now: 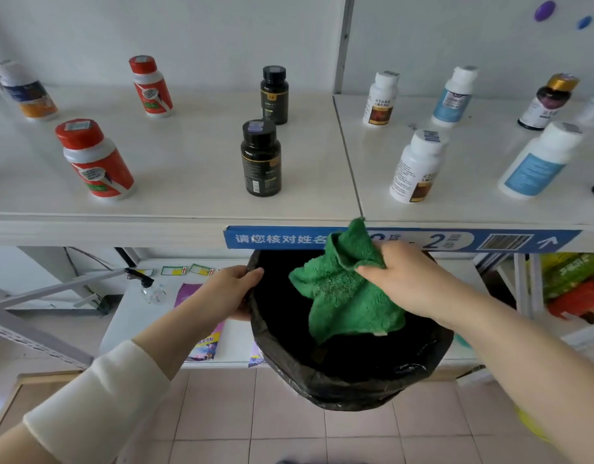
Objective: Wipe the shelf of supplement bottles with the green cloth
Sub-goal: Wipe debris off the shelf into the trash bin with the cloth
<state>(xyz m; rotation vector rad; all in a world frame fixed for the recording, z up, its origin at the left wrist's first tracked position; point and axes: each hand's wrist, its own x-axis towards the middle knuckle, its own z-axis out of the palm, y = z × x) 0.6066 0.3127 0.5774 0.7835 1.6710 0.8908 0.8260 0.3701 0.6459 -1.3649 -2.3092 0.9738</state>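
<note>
The white shelf [195, 195] carries several supplement bottles: red-capped ones [94, 159] at the left, two black ones [261, 159] in the middle, white ones [416, 165] at the right. My right hand [406, 279] grips the green cloth [345, 293], which hangs just below the shelf's front edge, over the mouth of a black-lined bin [349, 383]. My left hand [228, 293] holds the bin's left rim, keeping it lifted under the shelf edge.
A blue label strip [278, 238] runs along the shelf's front. A lower shelf [131, 316] holds a small spray bottle [151, 289] and packets. Coloured bags [573, 286] fill the rack at right. Tiled floor lies below.
</note>
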